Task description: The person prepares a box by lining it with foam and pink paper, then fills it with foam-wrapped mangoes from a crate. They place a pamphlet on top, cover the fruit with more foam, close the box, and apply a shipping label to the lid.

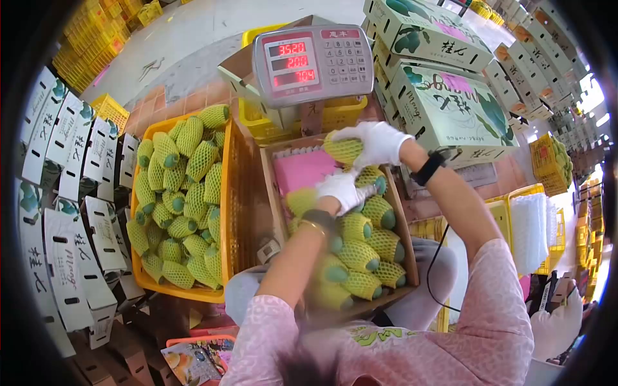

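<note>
My right hand (383,143), in a white glove, is closed around a mango (343,149) in a yellow-green foam net, held over the far end of an open cardboard box (412,270). In a white glove too, my left hand (342,192) is lower, its fingers curled against a netted mango (372,175) inside the box; part of that grip is hidden. Netted mangoes with green tips showing, such as this mango (357,255), fill the near and right parts of the box. A pink sheet (302,170) covers its far left part.
A digital scale display (313,64) with red numbers stands beyond the box. At left is an orange crate (225,212) of netted mangoes. Printed mango cartons (450,109) are stacked at right, and more cartons (71,251) line the left. A black cord (431,283) hangs near my right arm.
</note>
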Demonstrator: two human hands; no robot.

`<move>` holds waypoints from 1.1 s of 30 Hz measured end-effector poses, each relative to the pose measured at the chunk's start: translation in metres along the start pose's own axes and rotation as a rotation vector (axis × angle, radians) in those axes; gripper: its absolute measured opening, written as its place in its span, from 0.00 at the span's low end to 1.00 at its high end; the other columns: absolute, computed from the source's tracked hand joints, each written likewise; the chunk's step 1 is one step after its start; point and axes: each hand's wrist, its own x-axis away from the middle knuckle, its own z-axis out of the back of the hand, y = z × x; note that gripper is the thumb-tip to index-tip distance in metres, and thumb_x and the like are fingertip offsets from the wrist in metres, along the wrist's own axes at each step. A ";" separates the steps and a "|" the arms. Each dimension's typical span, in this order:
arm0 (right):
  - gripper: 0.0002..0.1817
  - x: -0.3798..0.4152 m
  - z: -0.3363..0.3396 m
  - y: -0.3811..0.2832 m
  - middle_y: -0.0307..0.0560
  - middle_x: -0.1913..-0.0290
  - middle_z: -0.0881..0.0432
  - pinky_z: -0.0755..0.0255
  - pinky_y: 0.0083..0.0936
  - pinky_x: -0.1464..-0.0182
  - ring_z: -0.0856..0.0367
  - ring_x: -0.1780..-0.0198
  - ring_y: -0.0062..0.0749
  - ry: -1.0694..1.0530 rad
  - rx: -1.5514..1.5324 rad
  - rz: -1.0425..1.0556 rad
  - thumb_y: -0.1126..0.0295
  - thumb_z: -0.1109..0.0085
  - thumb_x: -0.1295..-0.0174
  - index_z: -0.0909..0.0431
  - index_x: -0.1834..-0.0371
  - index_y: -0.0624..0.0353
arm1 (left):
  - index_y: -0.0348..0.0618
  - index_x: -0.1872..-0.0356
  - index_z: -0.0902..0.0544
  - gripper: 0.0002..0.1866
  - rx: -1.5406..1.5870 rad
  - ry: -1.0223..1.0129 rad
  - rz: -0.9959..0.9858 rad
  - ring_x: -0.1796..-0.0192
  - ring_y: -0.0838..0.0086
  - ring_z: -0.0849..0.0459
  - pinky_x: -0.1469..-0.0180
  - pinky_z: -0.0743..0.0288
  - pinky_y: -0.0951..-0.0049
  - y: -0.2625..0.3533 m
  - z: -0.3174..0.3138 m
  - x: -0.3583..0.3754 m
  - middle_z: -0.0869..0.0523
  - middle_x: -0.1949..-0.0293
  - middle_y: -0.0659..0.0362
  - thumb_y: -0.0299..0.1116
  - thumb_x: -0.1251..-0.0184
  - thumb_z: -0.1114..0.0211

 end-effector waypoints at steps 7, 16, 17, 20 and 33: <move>0.27 -0.037 -0.046 0.022 0.49 0.56 0.19 0.30 0.36 0.51 0.20 0.54 0.42 -0.148 0.313 -0.178 0.49 0.41 0.54 0.24 0.48 0.40 | 0.64 0.31 0.43 0.46 -0.156 -0.181 0.004 0.35 0.39 0.40 0.41 0.46 0.35 0.010 0.013 0.007 0.36 0.37 0.40 0.69 0.54 0.43; 0.28 -0.040 -0.075 0.034 0.52 0.56 0.21 0.43 0.41 0.45 0.25 0.50 0.43 -0.024 0.421 -0.205 0.44 0.46 0.52 0.22 0.51 0.48 | 0.65 0.33 0.40 0.44 -0.180 -0.119 -0.041 0.37 0.46 0.35 0.43 0.46 0.33 0.000 0.006 0.008 0.30 0.41 0.44 0.66 0.54 0.39; 0.28 -0.038 -0.078 0.034 0.52 0.56 0.21 0.43 0.41 0.45 0.25 0.50 0.43 -0.025 0.420 -0.197 0.44 0.46 0.52 0.22 0.51 0.48 | 0.65 0.33 0.40 0.44 -0.190 -0.129 -0.039 0.37 0.47 0.35 0.42 0.47 0.32 0.000 0.006 0.009 0.31 0.40 0.44 0.65 0.54 0.38; 0.26 -0.034 -0.075 0.030 0.51 0.58 0.20 0.43 0.43 0.45 0.25 0.51 0.43 0.073 0.430 -0.166 0.47 0.45 0.53 0.22 0.52 0.48 | 0.64 0.33 0.39 0.45 -0.176 -0.113 -0.024 0.36 0.48 0.35 0.41 0.51 0.30 0.002 0.008 0.008 0.32 0.38 0.45 0.64 0.55 0.37; 0.31 -0.016 -0.070 0.020 0.55 0.46 0.27 0.41 0.43 0.42 0.31 0.43 0.48 0.278 0.507 -0.184 0.48 0.42 0.49 0.29 0.44 0.51 | 0.43 0.43 0.28 0.31 0.209 0.490 0.199 0.46 0.54 0.24 0.44 0.31 0.65 -0.139 0.130 0.196 0.22 0.48 0.45 0.48 0.46 0.39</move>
